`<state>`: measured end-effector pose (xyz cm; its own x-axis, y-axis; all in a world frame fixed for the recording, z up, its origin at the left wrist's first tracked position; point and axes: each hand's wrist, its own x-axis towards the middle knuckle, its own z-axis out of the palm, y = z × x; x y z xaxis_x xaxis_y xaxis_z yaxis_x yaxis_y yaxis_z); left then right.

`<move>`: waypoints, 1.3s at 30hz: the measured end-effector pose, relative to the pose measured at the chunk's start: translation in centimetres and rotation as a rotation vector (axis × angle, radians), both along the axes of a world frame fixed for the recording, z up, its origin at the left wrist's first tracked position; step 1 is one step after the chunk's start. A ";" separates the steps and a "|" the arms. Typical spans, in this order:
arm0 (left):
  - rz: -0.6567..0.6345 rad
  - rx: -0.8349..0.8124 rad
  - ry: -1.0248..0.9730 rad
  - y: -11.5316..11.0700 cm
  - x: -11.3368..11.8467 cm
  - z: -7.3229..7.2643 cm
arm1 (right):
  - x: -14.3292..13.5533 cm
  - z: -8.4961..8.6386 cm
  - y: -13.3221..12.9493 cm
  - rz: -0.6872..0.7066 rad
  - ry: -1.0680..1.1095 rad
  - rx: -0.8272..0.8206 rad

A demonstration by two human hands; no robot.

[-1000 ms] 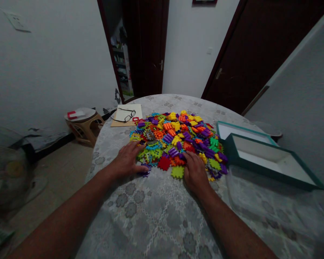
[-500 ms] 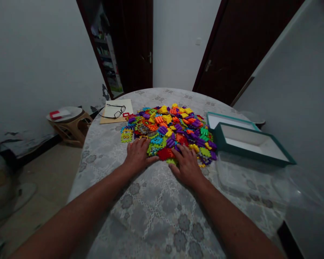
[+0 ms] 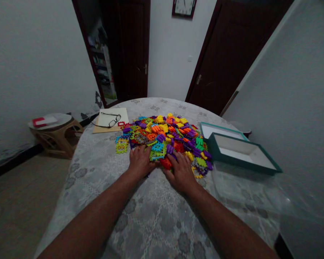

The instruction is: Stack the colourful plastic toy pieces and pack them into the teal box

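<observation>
A heap of colourful plastic interlocking toy pieces (image 3: 172,128) lies on the patterned tablecloth (image 3: 151,219). At its near left edge my left hand (image 3: 140,161) rests palm down, fingers reaching onto the pieces and thumb towards the middle. My right hand (image 3: 181,172) lies on the near right part of the heap with its fingers apart. Between the two hands are a lime-green lattice piece (image 3: 160,153) with blue on it and a red piece (image 3: 166,164). Neither hand visibly lifts a piece; what lies under the palms is hidden.
Right of the heap stand an open teal box (image 3: 245,153) and its lid (image 3: 224,131), with clear plastic packaging (image 3: 240,183) nearer. Eyeglasses (image 3: 112,122) lie on papers (image 3: 99,128) at the back left. Beyond the table's left edge is a stool (image 3: 55,138).
The camera view has tilted up, bringing a wall clock into sight. My left hand has moved in closer to my right, and the pieces between them have bunched together.
</observation>
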<state>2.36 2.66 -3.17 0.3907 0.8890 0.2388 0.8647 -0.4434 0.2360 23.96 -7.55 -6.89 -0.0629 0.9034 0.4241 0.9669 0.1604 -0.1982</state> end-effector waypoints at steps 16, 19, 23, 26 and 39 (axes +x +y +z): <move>-0.074 -0.010 -0.058 0.2 -2.3 -0.2 | -0.6 -3.3 5.5 -0.028 -0.009 0.247; -0.046 -0.101 0.049 -0.3 -2.1 2.4 | -0.5 -3.3 5.6 -0.014 -0.001 0.251; -0.028 -0.137 0.130 -1.1 -2.1 4.7 | -0.5 -2.9 5.7 -0.033 0.017 0.226; -0.050 -0.112 0.099 -1.8 -2.3 5.5 | -0.5 -2.4 5.6 -0.024 0.026 0.202; -0.305 -0.303 0.135 -2.5 -4.5 4.7 | 1.2 -1.4 5.8 0.072 0.196 0.216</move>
